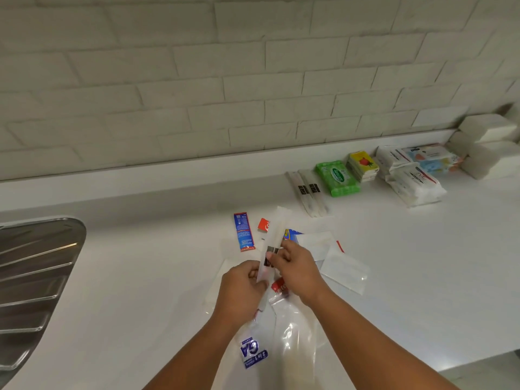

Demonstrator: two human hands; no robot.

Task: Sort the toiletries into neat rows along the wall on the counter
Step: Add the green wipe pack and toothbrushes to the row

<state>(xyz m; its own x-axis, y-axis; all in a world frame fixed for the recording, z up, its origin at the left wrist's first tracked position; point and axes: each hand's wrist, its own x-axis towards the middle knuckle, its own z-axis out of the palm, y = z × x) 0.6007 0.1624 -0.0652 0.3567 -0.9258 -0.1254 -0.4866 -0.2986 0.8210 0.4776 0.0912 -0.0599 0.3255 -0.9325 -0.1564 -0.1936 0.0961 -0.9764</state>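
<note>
2 hands meet over the white bench — the left hand and the right hand both pinch 1 long white wrapped toothbrush, fingers curled round it, over loose clear bags. just beyond lie a blue toothpaste box and a red tube. near the wall, to the right, 2 more wrapped toothbrushes lie side by side, just beside a green wipes pack — then yellow tissue packs.
</note>
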